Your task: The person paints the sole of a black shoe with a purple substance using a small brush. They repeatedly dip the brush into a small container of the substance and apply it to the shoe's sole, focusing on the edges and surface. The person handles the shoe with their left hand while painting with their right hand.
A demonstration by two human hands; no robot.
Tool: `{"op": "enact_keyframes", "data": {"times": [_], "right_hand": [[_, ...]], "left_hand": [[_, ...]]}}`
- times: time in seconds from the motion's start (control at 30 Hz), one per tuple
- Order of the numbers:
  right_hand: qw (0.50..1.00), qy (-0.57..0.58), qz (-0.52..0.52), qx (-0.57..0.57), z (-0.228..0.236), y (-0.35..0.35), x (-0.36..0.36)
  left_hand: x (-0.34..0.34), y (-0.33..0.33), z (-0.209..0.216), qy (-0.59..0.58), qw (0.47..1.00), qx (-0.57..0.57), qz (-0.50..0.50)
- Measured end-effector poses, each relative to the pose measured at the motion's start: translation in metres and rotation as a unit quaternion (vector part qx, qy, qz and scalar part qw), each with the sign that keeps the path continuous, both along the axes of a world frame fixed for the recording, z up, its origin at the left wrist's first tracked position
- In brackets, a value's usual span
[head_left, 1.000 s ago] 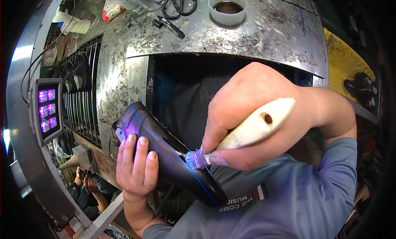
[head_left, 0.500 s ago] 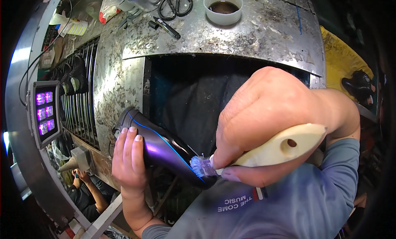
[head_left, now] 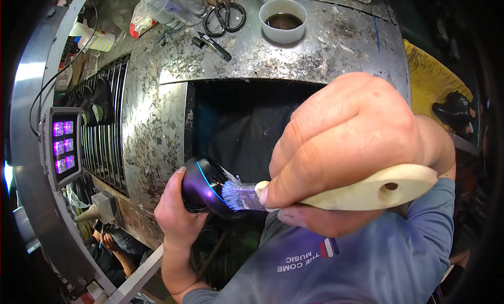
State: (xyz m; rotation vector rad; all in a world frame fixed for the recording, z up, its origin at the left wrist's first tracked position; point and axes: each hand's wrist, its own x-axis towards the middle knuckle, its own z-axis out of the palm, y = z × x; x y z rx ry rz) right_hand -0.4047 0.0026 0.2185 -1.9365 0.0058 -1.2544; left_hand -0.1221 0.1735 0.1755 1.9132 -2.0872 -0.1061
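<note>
My left hand [head_left: 176,212] grips a dark glossy shoe [head_left: 205,188] that glows purple, with a thin blue line along its edge. My right hand [head_left: 352,146] is closed around the pale wooden handle of a brush [head_left: 362,191]. The brush's bristles [head_left: 236,195] touch the shoe's side. Both are held close to my chest, in front of a dark opening in the metal workbench [head_left: 241,125].
The stained metal bench top [head_left: 325,52] carries a white cup of dark liquid [head_left: 283,20], scissors [head_left: 226,15] and a black pen-like tool [head_left: 214,45]. A purple lamp panel [head_left: 63,146] stands at left beside a rack of dark shoes [head_left: 100,104]. Yellow cloth [head_left: 430,78] lies at right.
The shoe has turned from lying lengthwise to end-on toward me. My right hand and brush have come higher and closer, the bristles shifting onto the shoe's near end.
</note>
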Motion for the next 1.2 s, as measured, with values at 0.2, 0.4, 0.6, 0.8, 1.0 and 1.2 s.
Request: {"op": "enact_keyframes", "data": {"times": [0.2,0.4,0.6,0.8,1.0,1.2], "right_hand": [[0.995,-0.078,-0.008,0.066,-0.003,0.001,0.011],[0.999,0.010,-0.003,-0.043,0.000,-0.013,0.006],[0.997,0.011,-0.028,-0.066,-0.008,-0.015,0.012],[0.997,0.048,-0.006,-0.063,-0.012,-0.013,0.014],[0.997,0.073,0.011,-0.039,-0.019,-0.009,0.014],[0.996,0.086,0.025,-0.025,-0.024,-0.003,0.016]], "left_hand": [[-0.008,0.003,-0.004,0.127,0.989,0.074,0.038],[-0.019,0.004,0.008,0.183,0.967,0.172,0.049],[-0.024,0.003,0.015,0.270,0.934,0.232,0.036],[-0.027,0.007,0.016,0.432,0.850,0.285,0.093],[-0.029,0.007,0.016,0.552,0.761,0.315,0.131],[-0.030,0.009,0.012,0.662,0.655,0.331,0.150]]}}
